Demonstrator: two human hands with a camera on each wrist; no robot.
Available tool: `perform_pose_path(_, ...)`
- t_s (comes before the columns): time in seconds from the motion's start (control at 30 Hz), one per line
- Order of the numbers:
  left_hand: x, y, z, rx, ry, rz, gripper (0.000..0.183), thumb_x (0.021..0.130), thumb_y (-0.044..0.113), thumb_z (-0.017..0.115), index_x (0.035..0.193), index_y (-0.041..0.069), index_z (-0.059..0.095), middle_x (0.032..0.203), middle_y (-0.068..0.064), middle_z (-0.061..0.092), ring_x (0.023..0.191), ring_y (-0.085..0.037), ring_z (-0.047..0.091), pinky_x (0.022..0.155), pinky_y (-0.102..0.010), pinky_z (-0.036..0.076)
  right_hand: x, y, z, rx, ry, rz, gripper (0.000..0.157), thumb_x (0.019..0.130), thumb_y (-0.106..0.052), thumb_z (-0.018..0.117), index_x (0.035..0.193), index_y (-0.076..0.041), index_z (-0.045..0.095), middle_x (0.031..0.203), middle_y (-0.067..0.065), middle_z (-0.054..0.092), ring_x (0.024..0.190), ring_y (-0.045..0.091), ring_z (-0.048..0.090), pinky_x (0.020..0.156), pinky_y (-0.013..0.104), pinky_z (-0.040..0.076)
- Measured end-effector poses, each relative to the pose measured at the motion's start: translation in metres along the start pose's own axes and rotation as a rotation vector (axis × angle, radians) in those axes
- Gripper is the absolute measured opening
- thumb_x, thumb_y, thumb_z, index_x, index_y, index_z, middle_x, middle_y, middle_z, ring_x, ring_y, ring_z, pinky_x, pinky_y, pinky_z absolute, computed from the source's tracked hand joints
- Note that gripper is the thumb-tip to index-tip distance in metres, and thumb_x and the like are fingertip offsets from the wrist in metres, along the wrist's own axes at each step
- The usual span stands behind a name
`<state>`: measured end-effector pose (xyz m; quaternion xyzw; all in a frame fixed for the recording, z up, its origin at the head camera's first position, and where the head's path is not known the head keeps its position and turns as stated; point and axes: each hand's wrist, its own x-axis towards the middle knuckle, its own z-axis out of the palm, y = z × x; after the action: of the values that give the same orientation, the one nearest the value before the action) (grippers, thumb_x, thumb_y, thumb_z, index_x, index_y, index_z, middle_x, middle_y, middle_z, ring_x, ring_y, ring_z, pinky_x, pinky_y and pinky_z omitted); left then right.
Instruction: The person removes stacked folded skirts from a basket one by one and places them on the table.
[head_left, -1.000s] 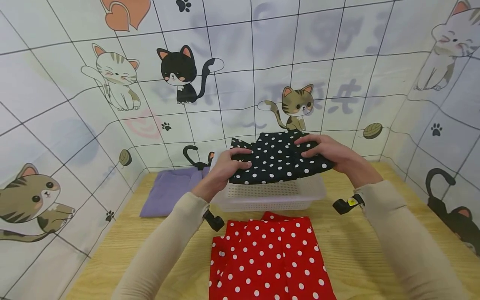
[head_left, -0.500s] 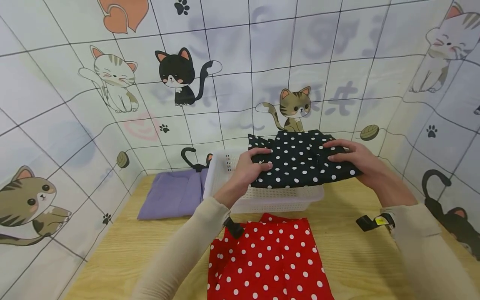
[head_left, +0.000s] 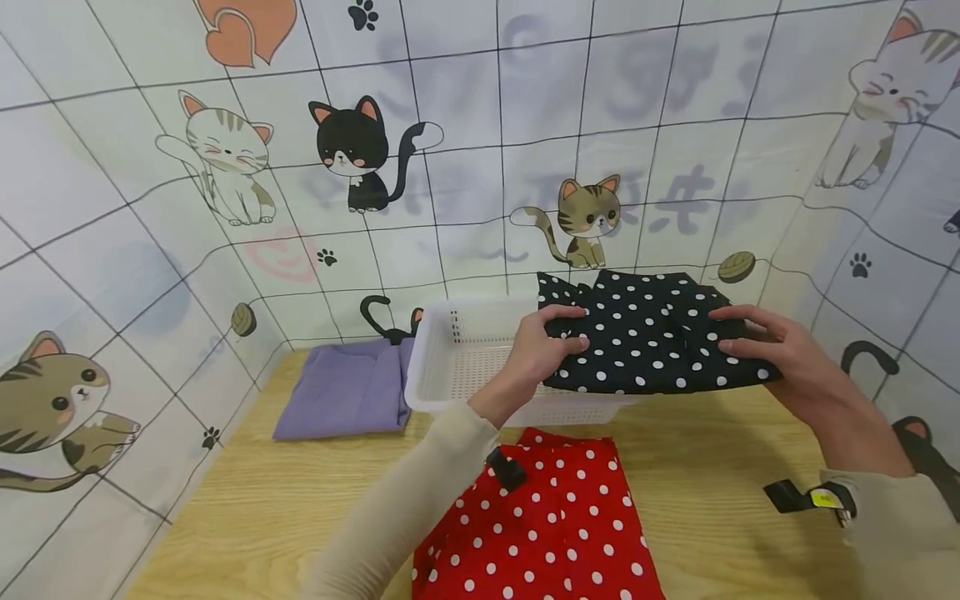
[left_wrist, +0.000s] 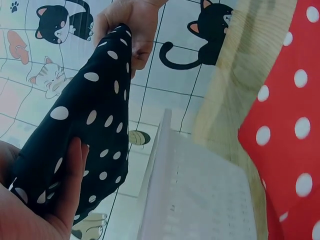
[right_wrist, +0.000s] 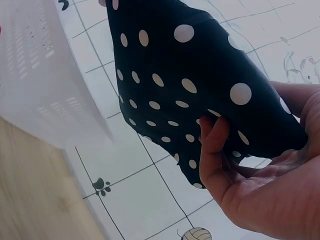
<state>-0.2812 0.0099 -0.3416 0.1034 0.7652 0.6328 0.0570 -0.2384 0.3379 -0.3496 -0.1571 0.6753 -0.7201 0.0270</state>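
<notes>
A folded black cloth with white polka dots (head_left: 645, 333) is held up in both hands above the right part of a white plastic basket (head_left: 426, 371). At its left end my left hand (head_left: 542, 348) grips the fabric, thumb and fingers on opposite sides. My right hand (head_left: 787, 358) pinches the other end, past the basket's right side. In the right wrist view, the right fingers (right_wrist: 214, 145) curl against the dotted fabric. Cloth covers much of the basket's right half. On the table in front lies a red cloth with white polka dots (head_left: 555, 533), partly behind my left sleeve.
A folded purple cloth (head_left: 345, 392) lies left of the basket on the wooden table (head_left: 247, 500). Behind stands a wall covering (head_left: 480, 183) printed with cartoon cats and a tile grid, which continues along both sides. Each wrist wears a black strap with a small camera.
Both hands have carried the black polka-dot cloth rightward and slightly down, uncovering the basket's left part. The red and purple cloths stay where they were.
</notes>
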Motion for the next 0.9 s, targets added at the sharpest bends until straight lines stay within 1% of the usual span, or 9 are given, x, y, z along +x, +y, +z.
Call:
perform_pose_path(0.03,0.0,0.0,0.002,-0.005,0.0,0.002,0.037,0.094,0.01,0.074,0.125,0.03,0.072,0.135,-0.002,0.061,0.107,-0.018,0.063,0.094,-0.036,0.059,-0.002,0.0,-0.002,0.004,-0.009,-0.013,0.045,0.102,0.008,0.049,0.137,-0.017,0.062,0.129,-0.007,0.065,0.092,0.012,0.076,0.074,0.027,0.062)
perform_pose_path(0.13,0.001,0.0,0.01,-0.02,0.005,0.002,0.036,0.094,0.01,0.074,0.125,0.029,0.072,0.133,-0.002,0.062,0.106,-0.017,0.063,0.095,-0.035,0.059,-0.008,0.001,-0.008,0.034,-0.033,-0.048,0.051,0.102,0.011,0.046,0.144,-0.015,0.057,0.139,-0.008,0.056,0.099,0.011,0.074,0.077,0.027,0.062)
perform_pose_path(0.23,0.001,0.001,0.018,-0.043,0.011,0.002,0.036,0.093,0.01,0.074,0.123,0.029,0.073,0.131,-0.002,0.063,0.104,-0.016,0.064,0.095,-0.035,0.06,-0.012,0.0,-0.015,0.069,-0.07,-0.084,0.057,0.101,0.015,0.041,0.15,-0.013,0.051,0.142,-0.008,0.057,0.103,0.012,0.074,0.08,0.028,0.062)
perform_pose_path(0.27,0.001,0.001,0.021,-0.055,0.011,0.002,0.035,0.093,0.01,0.074,0.123,0.028,0.073,0.13,-0.002,0.063,0.103,-0.016,0.064,0.095,-0.035,0.06,-0.014,-0.001,-0.017,0.075,-0.059,-0.087,0.057,0.101,0.016,0.041,0.149,-0.013,0.051,0.137,-0.006,0.062,0.103,0.012,0.074,0.079,0.029,0.063)
perform_pose_path(0.4,0.003,0.003,0.032,-0.12,0.003,0.002,0.033,0.093,0.009,0.075,0.12,0.027,0.074,0.125,0.0,0.064,0.097,-0.015,0.066,0.092,-0.035,0.061,-0.019,-0.002,-0.024,0.081,0.044,-0.078,0.055,0.1,0.017,0.044,0.144,-0.012,0.057,0.127,-0.004,0.071,0.1,0.013,0.075,0.076,0.028,0.063)
perform_pose_path(0.53,0.008,0.007,0.044,-0.169,-0.002,-0.011,0.032,0.092,0.009,0.075,0.118,0.026,0.075,0.12,0.002,0.063,0.091,-0.014,0.068,0.09,-0.034,0.062,-0.023,-0.001,-0.032,0.088,0.143,-0.069,0.05,0.099,0.017,0.049,0.139,-0.01,0.062,0.127,-0.009,0.065,0.101,0.008,0.073,0.076,0.024,0.061)
perform_pose_path(0.63,0.01,0.009,0.051,-0.172,-0.002,-0.036,0.032,0.092,0.008,0.073,0.118,0.026,0.075,0.118,0.003,0.062,0.091,-0.014,0.066,0.09,-0.034,0.061,-0.023,-0.002,-0.038,0.125,0.185,-0.07,0.047,0.098,0.016,0.052,0.136,-0.009,0.065,0.127,-0.012,0.062,0.102,0.006,0.072,0.078,0.021,0.061)
perform_pose_path(0.77,0.012,0.01,0.059,-0.196,-0.016,-0.073,0.033,0.092,0.007,0.069,0.118,0.026,0.075,0.117,0.003,0.062,0.091,-0.015,0.065,0.091,-0.035,0.06,-0.022,-0.003,-0.044,0.142,0.255,-0.076,0.043,0.097,0.015,0.056,0.13,-0.009,0.07,0.118,-0.011,0.069,0.095,0.007,0.074,0.076,0.021,0.061)
perform_pose_path(0.9,0.015,0.009,0.068,-0.251,-0.031,-0.097,0.034,0.09,0.004,0.068,0.116,0.024,0.076,0.114,0.003,0.062,0.088,-0.016,0.065,0.091,-0.036,0.061,-0.024,-0.004,-0.05,0.111,0.334,-0.078,0.04,0.096,0.013,0.06,0.123,-0.012,0.074,0.109,-0.013,0.073,0.089,0.005,0.074,0.071,0.02,0.06)
